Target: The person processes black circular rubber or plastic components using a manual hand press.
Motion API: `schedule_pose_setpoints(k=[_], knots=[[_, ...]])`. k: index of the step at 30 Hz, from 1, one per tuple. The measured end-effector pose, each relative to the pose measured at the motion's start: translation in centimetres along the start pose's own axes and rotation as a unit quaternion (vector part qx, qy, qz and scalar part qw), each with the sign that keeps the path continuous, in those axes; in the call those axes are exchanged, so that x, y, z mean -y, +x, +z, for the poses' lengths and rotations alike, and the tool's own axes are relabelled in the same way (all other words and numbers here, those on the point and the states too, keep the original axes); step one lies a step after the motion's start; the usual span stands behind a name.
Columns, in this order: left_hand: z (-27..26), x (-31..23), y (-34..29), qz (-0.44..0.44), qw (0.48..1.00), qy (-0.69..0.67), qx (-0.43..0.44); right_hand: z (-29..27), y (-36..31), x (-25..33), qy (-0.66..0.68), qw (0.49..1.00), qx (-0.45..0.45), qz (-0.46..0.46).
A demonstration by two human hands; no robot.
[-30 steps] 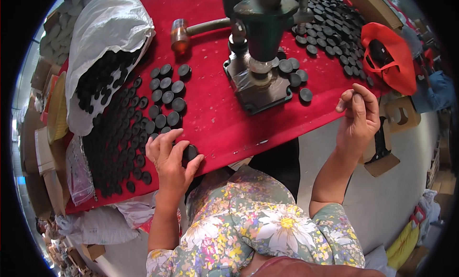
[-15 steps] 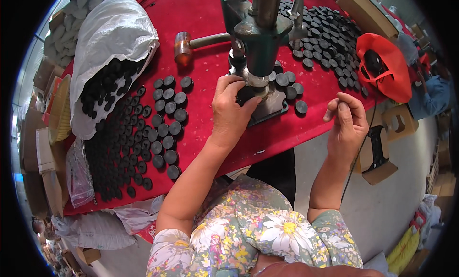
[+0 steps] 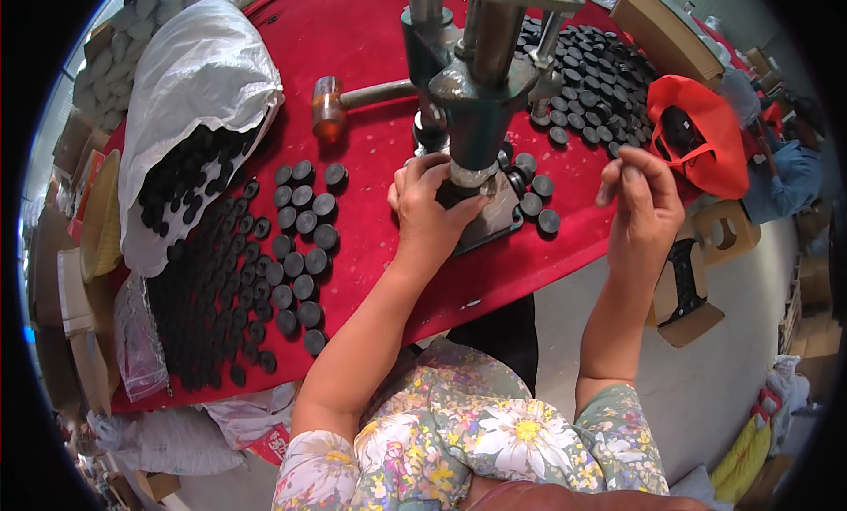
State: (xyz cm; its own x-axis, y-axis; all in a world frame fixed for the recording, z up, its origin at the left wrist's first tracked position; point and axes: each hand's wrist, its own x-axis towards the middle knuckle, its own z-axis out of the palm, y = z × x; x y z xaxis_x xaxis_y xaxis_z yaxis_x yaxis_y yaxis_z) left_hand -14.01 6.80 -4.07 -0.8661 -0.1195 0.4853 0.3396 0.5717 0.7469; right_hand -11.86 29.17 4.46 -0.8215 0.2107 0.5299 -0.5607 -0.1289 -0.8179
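My left hand (image 3: 430,209) curls its thumb and fingers round a black round cap (image 3: 452,193), mostly hidden by the fingers. The cap sits beneath the ram of a dark green bench press (image 3: 485,114), on the metal base plate (image 3: 496,213). Over the table's front edge, to the right of the press, my right hand (image 3: 642,198) is raised with fingers bent and pressed toward the thumb. Whatever it may pinch is hidden. Several black caps (image 3: 542,186) lie just right of the press base, between it and my right hand.
Left of the press, rows of black caps (image 3: 304,222) and smaller black discs (image 3: 207,299) cover the red cloth (image 3: 371,158), beside a spilling white sack (image 3: 203,61). A mallet (image 3: 328,110) lies behind. More caps (image 3: 600,79) and a red-orange bag (image 3: 706,149) are at the right.
My left hand has brought the black cap from the left of the ram to beneath it. My right hand stays raised, nearly in the same pose. The whole view has shifted slightly.
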Motion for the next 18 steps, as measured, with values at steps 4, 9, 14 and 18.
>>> schedule_pose_setpoints(k=[4,9,14,18], knots=[[0.0,0.3,0.0,-0.006,1.0,-0.01,0.006,1.6,6.4,1.2,-0.019,0.997,-0.01,-0.08],[0.0,0.4,0.0,0.004,1.0,-0.022,0.004,7.3,17.4,2.8,-0.114,0.983,0.034,-0.142],[-0.1,0.2,0.4,0.009,0.999,-0.032,0.015,11.7,20.3,4.6,-0.136,0.985,0.069,-0.087],[-0.2,0.5,0.6,0.002,0.999,-0.037,0.023,14.0,21.6,6.1,-0.146,0.982,0.114,-0.045]])
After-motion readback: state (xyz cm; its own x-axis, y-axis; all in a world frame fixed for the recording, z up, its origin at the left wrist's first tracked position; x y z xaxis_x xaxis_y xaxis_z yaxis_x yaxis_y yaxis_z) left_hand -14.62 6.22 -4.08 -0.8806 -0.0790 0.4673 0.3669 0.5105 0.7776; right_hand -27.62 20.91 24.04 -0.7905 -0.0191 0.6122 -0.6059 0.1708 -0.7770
